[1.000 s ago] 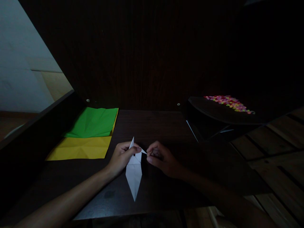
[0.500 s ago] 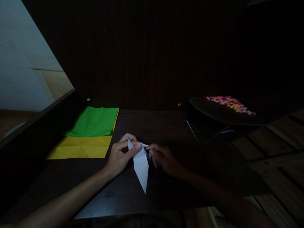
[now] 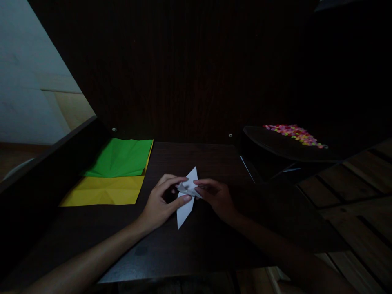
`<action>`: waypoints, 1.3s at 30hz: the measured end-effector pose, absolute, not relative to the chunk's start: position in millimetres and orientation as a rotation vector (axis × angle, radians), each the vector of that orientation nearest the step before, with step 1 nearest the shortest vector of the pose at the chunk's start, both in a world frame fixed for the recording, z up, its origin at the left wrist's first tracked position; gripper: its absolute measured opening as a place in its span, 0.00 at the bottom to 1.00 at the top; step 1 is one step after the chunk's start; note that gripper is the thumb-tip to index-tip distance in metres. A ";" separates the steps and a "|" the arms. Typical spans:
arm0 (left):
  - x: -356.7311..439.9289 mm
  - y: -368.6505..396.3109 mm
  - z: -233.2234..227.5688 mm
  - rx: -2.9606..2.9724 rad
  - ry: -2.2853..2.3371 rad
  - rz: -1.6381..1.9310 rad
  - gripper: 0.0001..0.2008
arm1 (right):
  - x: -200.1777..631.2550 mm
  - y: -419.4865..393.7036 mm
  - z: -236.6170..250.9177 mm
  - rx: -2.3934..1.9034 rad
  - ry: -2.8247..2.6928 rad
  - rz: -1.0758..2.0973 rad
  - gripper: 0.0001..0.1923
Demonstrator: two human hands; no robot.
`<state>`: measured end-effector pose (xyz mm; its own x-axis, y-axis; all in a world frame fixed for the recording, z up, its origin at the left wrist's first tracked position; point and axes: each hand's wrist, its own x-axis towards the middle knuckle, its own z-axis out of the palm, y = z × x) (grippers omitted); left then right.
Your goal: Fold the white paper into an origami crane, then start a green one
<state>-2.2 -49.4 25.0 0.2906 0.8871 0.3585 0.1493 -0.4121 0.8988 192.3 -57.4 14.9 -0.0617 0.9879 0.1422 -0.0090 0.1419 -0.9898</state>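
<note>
Pinching the white folded paper (image 3: 184,212) over the counter (image 3: 190,155), left hand (image 3: 159,202) at its left side, right hand (image 3: 219,201) at its right, neither nearer, I hold its long axis pointing away and slightly rightward from me.

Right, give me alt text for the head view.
A left hand and right hand hold a folded white paper with pointed ends at a dark table. A green sheet overlaps a yellow sheet at left; small colourful pieces lie on a dark shelf at right.
</note>
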 end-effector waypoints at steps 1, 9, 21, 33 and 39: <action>-0.7 -48.8 22.7 1.723 0.967 1.189 0.22 | 193.1 -57.3 15.9 -1.092 -1.310 1.115 0.12; 2.5 -39.8 4.9 1.287 0.879 0.953 0.20 | 196.3 -55.0 17.9 -1.168 -1.284 0.967 0.12; 2.2 -43.2 12.8 1.352 0.775 0.682 0.19 | 190.8 -56.9 13.2 -1.028 -1.103 1.284 0.24; 0.2 -49.9 16.9 1.282 0.539 0.516 0.20 | 194.8 -64.4 9.0 -1.093 -1.420 1.624 0.26; -2.2 -48.3 15.3 1.268 0.572 0.526 0.19 | 199.6 -61.0 7.2 -1.103 -1.532 1.550 0.28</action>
<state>-2.2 -48.3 15.3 0.7495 0.6533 -0.1072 -0.0519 0.2193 0.9743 199.6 -61.0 7.2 -0.4056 0.9083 -0.1026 0.0918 -0.0712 -0.9932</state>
